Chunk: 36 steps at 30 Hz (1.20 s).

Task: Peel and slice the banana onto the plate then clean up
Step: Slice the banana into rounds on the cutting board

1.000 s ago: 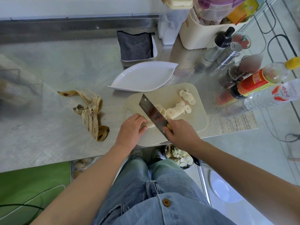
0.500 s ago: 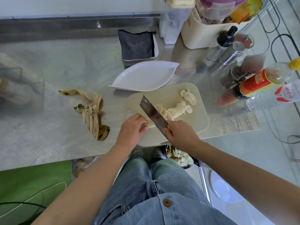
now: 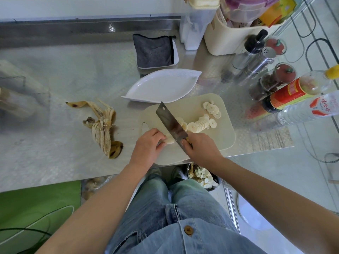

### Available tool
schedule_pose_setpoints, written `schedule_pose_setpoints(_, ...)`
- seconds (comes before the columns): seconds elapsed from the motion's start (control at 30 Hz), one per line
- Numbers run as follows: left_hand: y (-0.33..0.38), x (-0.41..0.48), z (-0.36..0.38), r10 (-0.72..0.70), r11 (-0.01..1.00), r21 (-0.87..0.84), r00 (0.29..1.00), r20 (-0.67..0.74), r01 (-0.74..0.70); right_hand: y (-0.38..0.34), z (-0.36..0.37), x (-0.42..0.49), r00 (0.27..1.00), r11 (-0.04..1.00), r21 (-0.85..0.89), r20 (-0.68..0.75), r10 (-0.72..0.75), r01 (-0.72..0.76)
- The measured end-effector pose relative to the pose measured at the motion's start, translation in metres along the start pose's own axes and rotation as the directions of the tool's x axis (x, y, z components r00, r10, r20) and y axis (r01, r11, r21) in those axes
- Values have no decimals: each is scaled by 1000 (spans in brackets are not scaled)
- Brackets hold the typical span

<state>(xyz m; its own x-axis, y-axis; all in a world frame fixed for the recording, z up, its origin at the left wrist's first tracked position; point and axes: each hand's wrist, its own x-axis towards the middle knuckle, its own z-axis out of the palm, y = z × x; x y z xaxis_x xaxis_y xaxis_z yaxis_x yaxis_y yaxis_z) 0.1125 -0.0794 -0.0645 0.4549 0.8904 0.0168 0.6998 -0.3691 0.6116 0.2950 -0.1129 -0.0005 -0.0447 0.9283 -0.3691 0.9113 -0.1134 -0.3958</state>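
Slicing looks close to done. Only a short stub of banana (image 3: pixel 169 141) is left on the cutting board (image 3: pixel 225 138). The left hand (image 3: pixel 148 145) curls its fingers over the stub, pinning it so it cannot roll under the blade. The fingertips seem drawn back from the cut face, which I judge keeps them clear of the edge.

The right hand (image 3: pixel 200 149) is wrapped round the handle of the knife (image 3: pixel 170 121), right up against the blade. Such a close hold suits thin, steady cuts. The broad blade stands just beside the open end of the stub and slants away across the board. I cannot tell whether its edge touches the board.

The slices (image 3: pixel 200 123) lie in a fanned row and a smaller cluster on the board's right part. They sit on the far side of the blade from the holding hand, which leaves room for cutting.

The white plate (image 3: pixel 161 87) holds no slices yet. It sits on the bench (image 3: pixel 55 79) right against the board's far edge, probably so the slices can be swept straight across.

The peel (image 3: pixel 102 129) lies spread on the bench, well left of the board and out of the working area until clean-up. A folded grey cloth (image 3: pixel 153 51) sits behind the plate, handy for wiping. Bottles (image 3: pixel 286 96) stand off to the right.
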Motion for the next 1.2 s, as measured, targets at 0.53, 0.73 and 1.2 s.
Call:
schedule_pose_setpoints(0.53, 2, 0, -2, -3, 1000, 1, 1000, 5, 3, -8, -1, -8, 997, 998, -62, 78, 8, -3)
schedule_pose_setpoints(0.73, 4, 0, -3, -10, 1000, -1, 1000, -4, 10, -10, 18, -2, 995, 997, 9, 54, 78, -78)
schedule_pose_setpoints(1.2, 4, 1, -4, -16, 1000, 13, 1000, 15, 16, -7, 24, 4, 996, 997, -53, 62, 60, -57)
